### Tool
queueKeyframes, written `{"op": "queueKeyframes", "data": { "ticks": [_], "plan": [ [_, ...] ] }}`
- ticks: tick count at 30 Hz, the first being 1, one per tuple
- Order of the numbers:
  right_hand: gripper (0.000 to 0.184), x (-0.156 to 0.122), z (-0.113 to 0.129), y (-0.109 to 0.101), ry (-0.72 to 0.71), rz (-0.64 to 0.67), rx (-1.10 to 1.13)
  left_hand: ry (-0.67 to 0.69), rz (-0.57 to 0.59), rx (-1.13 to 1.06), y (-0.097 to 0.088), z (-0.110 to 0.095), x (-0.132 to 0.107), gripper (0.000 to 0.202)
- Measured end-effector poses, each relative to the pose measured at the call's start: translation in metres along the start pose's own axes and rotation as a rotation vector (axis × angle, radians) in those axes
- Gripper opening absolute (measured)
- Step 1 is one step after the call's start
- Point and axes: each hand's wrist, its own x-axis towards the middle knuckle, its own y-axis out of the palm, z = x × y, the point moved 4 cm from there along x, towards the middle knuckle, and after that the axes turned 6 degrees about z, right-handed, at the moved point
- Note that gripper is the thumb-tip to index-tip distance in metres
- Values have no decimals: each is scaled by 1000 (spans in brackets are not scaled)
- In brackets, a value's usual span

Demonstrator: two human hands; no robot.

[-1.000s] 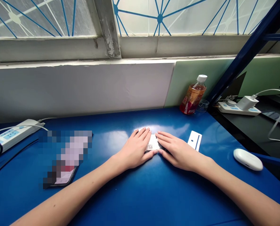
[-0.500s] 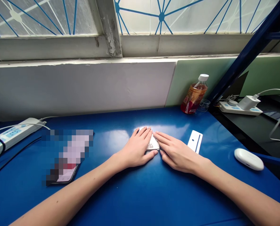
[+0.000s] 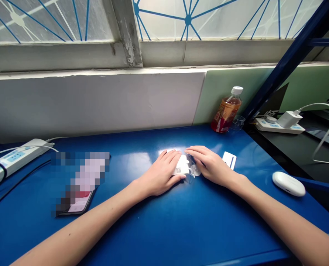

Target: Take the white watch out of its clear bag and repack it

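- Across the whole lower view, a blue tabletop (image 3: 164, 229) is being used as the work surface. Its far edge is being met by a grey-white wall and its right edge by a dark lower shelf. Its broadest bare stretch is being left in front, between the two forearms.
- At the left edge, room is being taken by a white power strip (image 3: 14, 157) and, nearer the middle, by a phone (image 3: 75, 201) lying flat.
- In the far right corner, a bottle of reddish drink (image 3: 226, 111) is being kept upright by the wall, well apart from the hands.
- Near the right edge, a white oval case (image 3: 288, 183) is being left untouched.
- At mid-table, the left hand (image 3: 160, 173) is being laid flat, fingers straight and close together, and a small packet (image 3: 182, 165) with a white label is being pressed down under it.
- The right hand (image 3: 211, 164) is being curled over the packet's clear right end; whether that end is being pinched cannot be told.
- Just beside the right hand, a white card (image 3: 229, 160) is being partly hidden by its knuckles.
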Motion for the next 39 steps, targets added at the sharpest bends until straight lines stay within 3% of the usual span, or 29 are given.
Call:
{"op": "queueKeyframes", "data": {
  "ticks": [4,12,15,19,26,33,39],
  "plan": [
    [25,1,-5,-1,-27,-47,24,9,19,-18,1,0,0,64],
    [17,-1,-9,-8,-102,-86,-12,37,-15,-65,3,2,-2,70],
    [17,-2,-17,-13,-103,-106,28,32,-45,-100,0,2,-3,62],
    [15,-3,-27,-23,-12,-190,106,32,-93,-146,-2,3,-5,61],
    [6,2,-19,-37,109,-295,421,113,-337,-205,-6,3,-10,62],
    [4,1,-33,-40,369,-384,860,144,-373,-186,-9,2,-11,72],
    [17,3,-29,-25,541,-323,984,135,-410,-155,-8,2,-10,85]
  ]
}}
